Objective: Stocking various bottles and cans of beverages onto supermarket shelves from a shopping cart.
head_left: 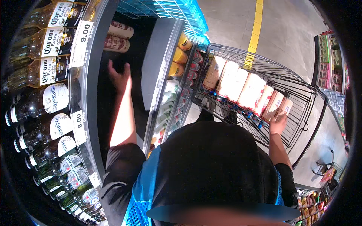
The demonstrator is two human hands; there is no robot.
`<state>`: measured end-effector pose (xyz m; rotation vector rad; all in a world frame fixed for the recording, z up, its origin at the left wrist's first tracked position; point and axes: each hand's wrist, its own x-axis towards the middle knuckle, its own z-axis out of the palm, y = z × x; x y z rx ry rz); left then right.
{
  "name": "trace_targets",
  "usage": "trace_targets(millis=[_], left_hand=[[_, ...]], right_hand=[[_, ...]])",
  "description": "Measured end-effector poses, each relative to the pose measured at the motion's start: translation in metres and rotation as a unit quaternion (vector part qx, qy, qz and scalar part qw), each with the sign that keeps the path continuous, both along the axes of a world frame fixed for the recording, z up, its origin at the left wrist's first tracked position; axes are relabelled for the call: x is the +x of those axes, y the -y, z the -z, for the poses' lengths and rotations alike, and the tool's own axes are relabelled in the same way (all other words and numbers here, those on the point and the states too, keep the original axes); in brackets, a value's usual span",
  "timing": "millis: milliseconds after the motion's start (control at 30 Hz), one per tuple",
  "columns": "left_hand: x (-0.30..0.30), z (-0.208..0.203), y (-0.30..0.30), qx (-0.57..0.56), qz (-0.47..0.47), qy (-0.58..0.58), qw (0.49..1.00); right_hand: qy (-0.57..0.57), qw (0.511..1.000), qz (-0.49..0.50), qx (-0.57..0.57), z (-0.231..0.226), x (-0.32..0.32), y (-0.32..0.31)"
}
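Note:
My left hand [120, 78] reaches into a dark shelf bay with its thumb and fingers spread and nothing in them. Just beyond its fingertips lie two cream-coloured cans with dark red print, one nearer can [116, 44] and one farther can [121, 30]. On my other side, my right hand [278, 125] is closed around the lower end of a cream can [283, 109] in the shopping cart. That can is last in a row of similar pale cans [250, 90], several of them washed out by bright light. The cart [301, 113] is dark wire mesh.
Several clear and brown glass bottles [56, 94] fill the shelf at left, behind a price rail [79, 75]. Yellow cans [180, 56] and other drinks stand on lower shelves. A blue wire basket [188, 17] is at the far end. A yellow line [256, 22] crosses the grey floor.

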<state>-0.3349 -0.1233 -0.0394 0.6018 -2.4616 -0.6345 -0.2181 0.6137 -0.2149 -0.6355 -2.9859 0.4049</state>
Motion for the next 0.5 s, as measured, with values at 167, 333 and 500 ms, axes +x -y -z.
trace_targets(millis=[167, 333, 500], left_hand=[[-0.084, -0.015, 0.044, 0.238, 0.02, -0.202, 0.95], [-0.144, -0.014, 0.074, 0.159, -0.025, -0.164, 0.973], [-0.155, 0.007, 0.09, 0.17, 0.03, -0.108, 0.979]], right_hand=[[-0.01, 0.997, -0.074, -0.017, -0.013, 0.009, 0.017], [0.025, 0.998, -0.041, -0.035, -0.034, 0.025, 0.019], [-0.001, 0.996, -0.02, -0.089, -0.047, 0.039, 0.009]])
